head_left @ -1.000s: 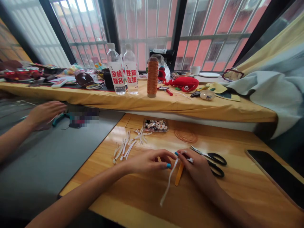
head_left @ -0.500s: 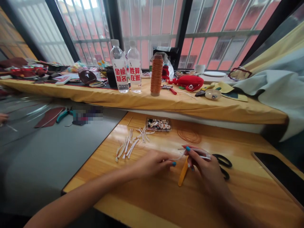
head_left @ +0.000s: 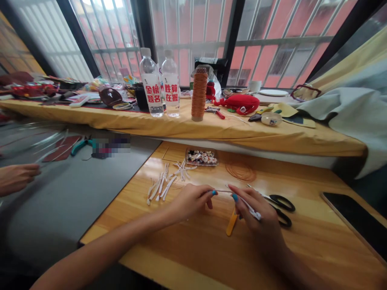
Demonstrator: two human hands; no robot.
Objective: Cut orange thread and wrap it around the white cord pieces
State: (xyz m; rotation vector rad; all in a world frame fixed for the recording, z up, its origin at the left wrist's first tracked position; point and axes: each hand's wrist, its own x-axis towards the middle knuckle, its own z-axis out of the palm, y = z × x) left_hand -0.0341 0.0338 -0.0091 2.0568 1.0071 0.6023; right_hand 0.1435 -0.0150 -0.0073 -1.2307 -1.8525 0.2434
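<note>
My left hand [head_left: 193,199] and my right hand [head_left: 252,215] meet over the wooden table [head_left: 302,245], both pinching a thin white strip [head_left: 249,207] stretched between them. The strip runs from my left fingertips across my right palm. An orange stick [head_left: 232,222] lies flat on the table just under my hands. Black scissors [head_left: 279,205] rest right of my right hand. A pile of cut white strips [head_left: 165,183] lies to the left of my left hand.
A small tray of beads [head_left: 201,157] and an orange thread coil [head_left: 241,172] sit further back. A phone [head_left: 358,221] lies at the right. The yellow-covered ledge [head_left: 211,129] holds two bottles [head_left: 160,86], an orange spool [head_left: 198,94], red toy. Another person's hand [head_left: 16,177] works at left.
The white strip, hanging loose a second ago, is now pulled taut between my hands. My hands rose slightly off the orange stick. The other person's hand drew back towards the left edge.
</note>
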